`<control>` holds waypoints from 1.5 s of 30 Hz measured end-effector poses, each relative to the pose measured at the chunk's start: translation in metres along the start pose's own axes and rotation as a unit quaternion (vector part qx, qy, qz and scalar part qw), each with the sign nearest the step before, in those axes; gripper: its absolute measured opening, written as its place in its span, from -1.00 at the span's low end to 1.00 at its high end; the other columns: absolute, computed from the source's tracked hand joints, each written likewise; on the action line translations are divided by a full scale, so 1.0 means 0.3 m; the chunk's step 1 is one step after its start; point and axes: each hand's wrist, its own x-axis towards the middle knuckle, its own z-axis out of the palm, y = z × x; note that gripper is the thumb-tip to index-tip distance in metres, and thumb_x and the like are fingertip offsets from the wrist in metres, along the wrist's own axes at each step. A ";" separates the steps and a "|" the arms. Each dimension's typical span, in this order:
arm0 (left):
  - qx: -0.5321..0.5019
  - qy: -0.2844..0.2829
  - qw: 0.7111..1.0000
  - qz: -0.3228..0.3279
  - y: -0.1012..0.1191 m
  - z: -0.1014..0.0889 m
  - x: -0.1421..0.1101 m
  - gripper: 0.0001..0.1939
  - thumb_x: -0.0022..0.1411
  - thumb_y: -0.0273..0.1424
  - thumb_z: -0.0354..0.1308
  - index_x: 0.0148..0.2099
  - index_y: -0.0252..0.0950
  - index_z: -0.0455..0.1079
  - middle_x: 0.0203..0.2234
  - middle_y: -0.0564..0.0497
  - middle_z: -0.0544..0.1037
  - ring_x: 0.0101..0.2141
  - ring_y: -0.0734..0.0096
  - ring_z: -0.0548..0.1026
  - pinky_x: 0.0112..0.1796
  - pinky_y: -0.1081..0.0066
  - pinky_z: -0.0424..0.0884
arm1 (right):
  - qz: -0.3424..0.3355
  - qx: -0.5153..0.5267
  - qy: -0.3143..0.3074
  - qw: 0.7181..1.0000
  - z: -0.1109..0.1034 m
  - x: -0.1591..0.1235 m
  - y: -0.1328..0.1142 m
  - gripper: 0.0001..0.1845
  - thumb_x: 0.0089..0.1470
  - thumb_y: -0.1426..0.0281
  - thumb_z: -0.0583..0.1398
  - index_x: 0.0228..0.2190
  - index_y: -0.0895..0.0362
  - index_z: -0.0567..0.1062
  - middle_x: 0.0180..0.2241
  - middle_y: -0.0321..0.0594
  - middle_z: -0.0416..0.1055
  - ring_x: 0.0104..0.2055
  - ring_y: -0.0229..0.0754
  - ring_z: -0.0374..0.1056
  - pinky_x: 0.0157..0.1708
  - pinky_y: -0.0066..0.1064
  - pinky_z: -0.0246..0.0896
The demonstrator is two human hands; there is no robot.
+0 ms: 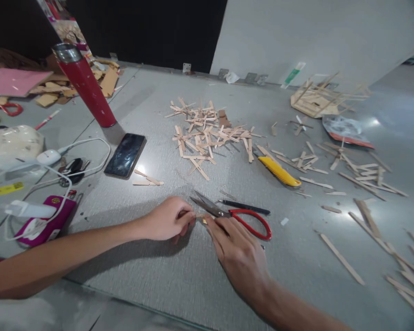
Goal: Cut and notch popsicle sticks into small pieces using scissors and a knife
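My left hand (170, 218) is closed in a pinch low over the table, its fingertips at one end of a small wooden stick piece (200, 219). The piece's other end sits under the fingers of my right hand (239, 248), which are closed together on it. Most of the piece is hidden by my fingers. Just beyond my right hand lie red-handled scissors (251, 223), blades spread a little and pointing left. A black pen-like tool (246, 206) rests behind their handle. A few cut stick pieces (148, 178) lie beyond my left hand.
A pile of broken sticks (207, 133) lies mid-table beside a yellow cutter (278, 171). More sticks (341, 258) are scattered right, below a wooden stick frame (313, 99). At left are a phone (125, 155), a red flask (86, 87), cables and a purple power strip (51, 220).
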 end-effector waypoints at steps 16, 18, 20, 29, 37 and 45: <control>0.013 0.005 1.000 -0.001 -0.002 0.001 0.001 -0.66 0.43 -0.39 0.00 -0.44 -0.30 0.32 -0.68 0.13 0.39 -0.71 0.54 0.40 -0.63 0.57 0.22 | 0.083 0.105 0.017 0.991 0.013 0.007 -0.009 -0.67 0.43 0.47 0.07 -0.13 0.18 0.65 -0.28 -0.09 0.61 -0.30 -0.11 0.54 -0.26 -0.31 0.48; 0.015 0.004 1.000 0.004 -0.003 0.001 0.001 -0.65 0.43 -0.39 0.00 -0.45 -0.30 0.32 -0.68 0.13 0.39 -0.71 0.55 0.39 -0.62 0.57 0.22 | 0.095 0.120 0.018 0.988 0.014 0.008 -0.011 -0.68 0.43 0.46 0.07 -0.14 0.17 0.65 -0.29 -0.10 0.61 -0.29 -0.11 0.54 -0.25 -0.30 0.48; 0.020 0.008 1.000 0.010 -0.001 0.000 0.000 -0.64 0.43 -0.40 0.00 -0.47 -0.30 0.32 -0.69 0.13 0.39 -0.72 0.55 0.38 -0.61 0.56 0.22 | 0.109 0.142 0.015 0.984 0.013 0.009 -0.012 -0.69 0.43 0.45 0.09 -0.14 0.15 0.65 -0.28 -0.12 0.61 -0.28 -0.11 0.54 -0.24 -0.30 0.48; 0.028 0.021 0.999 0.025 -0.002 0.003 0.001 -0.63 0.41 -0.39 0.01 -0.50 -0.29 0.31 -0.69 0.11 0.41 -0.72 0.55 0.37 -0.60 0.55 0.20 | 0.163 0.190 -0.003 0.968 0.009 0.020 -0.014 -0.75 0.39 0.42 0.14 -0.23 0.12 0.65 -0.37 -0.21 0.55 -0.34 -0.12 0.50 -0.32 -0.32 0.40; 0.018 0.020 1.000 0.001 0.005 0.002 -0.004 -0.64 0.40 -0.36 0.02 -0.49 -0.29 0.32 -0.68 0.11 0.40 -0.72 0.54 0.37 -0.66 0.57 0.17 | 0.175 0.186 -0.018 0.967 0.009 0.018 -0.005 -0.73 0.37 0.43 0.15 -0.35 0.11 0.60 -0.40 -0.22 0.51 -0.38 -0.14 0.48 -0.35 -0.36 0.35; -0.012 0.012 0.999 -0.026 -0.001 -0.001 0.003 -0.70 0.42 -0.27 0.01 -0.36 -0.29 0.35 -0.66 0.13 0.40 -0.73 0.51 0.37 -0.73 0.59 0.20 | 0.173 0.180 -0.024 0.968 0.001 0.013 0.002 -0.72 0.38 0.42 0.11 -0.30 0.11 0.61 -0.37 -0.19 0.53 -0.37 -0.12 0.49 -0.36 -0.34 0.35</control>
